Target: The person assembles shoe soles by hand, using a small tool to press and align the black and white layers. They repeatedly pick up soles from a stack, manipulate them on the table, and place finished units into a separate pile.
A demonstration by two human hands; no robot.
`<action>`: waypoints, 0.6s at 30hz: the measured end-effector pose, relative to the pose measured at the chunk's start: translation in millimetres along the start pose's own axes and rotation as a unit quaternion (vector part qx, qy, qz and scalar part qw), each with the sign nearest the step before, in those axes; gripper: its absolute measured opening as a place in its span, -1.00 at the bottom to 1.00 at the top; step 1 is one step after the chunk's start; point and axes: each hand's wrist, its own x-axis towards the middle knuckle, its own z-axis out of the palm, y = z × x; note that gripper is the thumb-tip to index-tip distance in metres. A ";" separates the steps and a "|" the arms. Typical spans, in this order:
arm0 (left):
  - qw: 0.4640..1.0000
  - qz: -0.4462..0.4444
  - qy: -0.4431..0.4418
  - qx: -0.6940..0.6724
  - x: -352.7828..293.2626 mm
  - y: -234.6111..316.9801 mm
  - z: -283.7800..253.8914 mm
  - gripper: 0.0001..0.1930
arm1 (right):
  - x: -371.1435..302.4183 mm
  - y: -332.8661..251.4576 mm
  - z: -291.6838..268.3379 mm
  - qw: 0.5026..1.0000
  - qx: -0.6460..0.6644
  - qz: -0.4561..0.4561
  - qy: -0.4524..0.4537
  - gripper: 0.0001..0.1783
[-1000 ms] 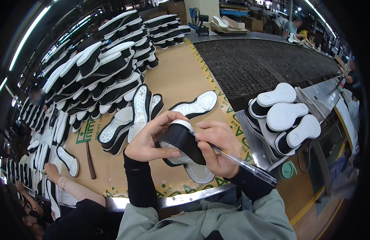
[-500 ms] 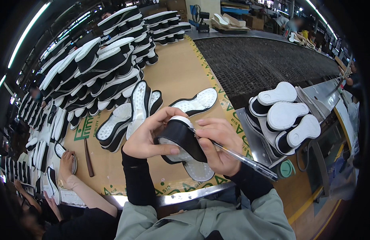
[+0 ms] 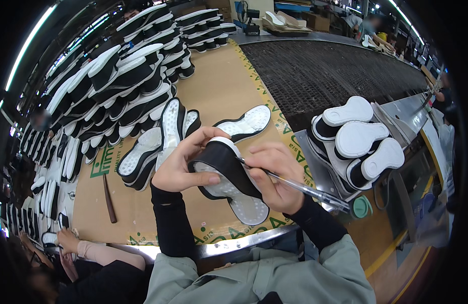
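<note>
My left hand [image 3: 182,161] grips a black and white wedge shoe sole [image 3: 225,161], fingers over its white heel edge and thumb along its side. The sole is tilted, its dimpled pale face partly in sight below. In my right hand [image 3: 278,176] is a clear-barrelled pen [image 3: 317,193], pinched near the point. Its tip meets the black sidewall near the white edge. A pale dimpled sole end [image 3: 250,209] shows beneath, close to the table edge. Beyond my hands lies another sole [image 3: 246,123], dimpled face up, and more soles [image 3: 140,156] rest left of them.
Tall stacks of soles [image 3: 112,81] fill the far left. A brown stick-like tool [image 3: 109,198] lies on the cardboard-covered table [image 3: 208,81]. At right, several soles [image 3: 363,131] are piled beside a dark mesh conveyor [image 3: 325,68]. A co-worker's hand [image 3: 67,241] is at lower left.
The held sole turns slightly, showing more of its black side, while the pen tip stays near its white edge. The co-worker's hand at left has moved down toward the table edge.
</note>
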 end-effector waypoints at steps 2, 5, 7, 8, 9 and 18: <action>1.000 0.019 -0.019 -0.001 -1.7 -2.2 -4.6 -0.23 | 2.6 0.3 3.5 1.000 0.009 0.003 0.007 -0.86; 0.999 0.023 -0.021 -0.010 -1.9 -4.7 -10.0 -0.26 | -4.7 0.6 3.5 1.000 0.010 0.018 0.000 -0.84; 1.000 0.021 -0.018 -0.014 -1.1 -8.1 -11.9 -0.25 | -17.8 0.1 -1.1 0.999 0.006 0.040 -0.020 -0.87; 1.000 0.022 -0.016 -0.012 -0.8 -9.8 -13.2 -0.25 | -24.3 -0.4 -4.0 0.998 0.003 0.054 -0.033 -0.89; 1.000 0.022 -0.015 -0.010 -0.4 -11.2 -13.9 -0.25 | -30.2 -1.0 -7.4 0.997 0.001 0.069 -0.047 -0.90; 0.999 0.045 -0.015 0.017 5.8 -13.9 -13.2 -0.27 | -41.3 -4.0 -23.7 0.991 0.003 0.107 -0.080 -0.94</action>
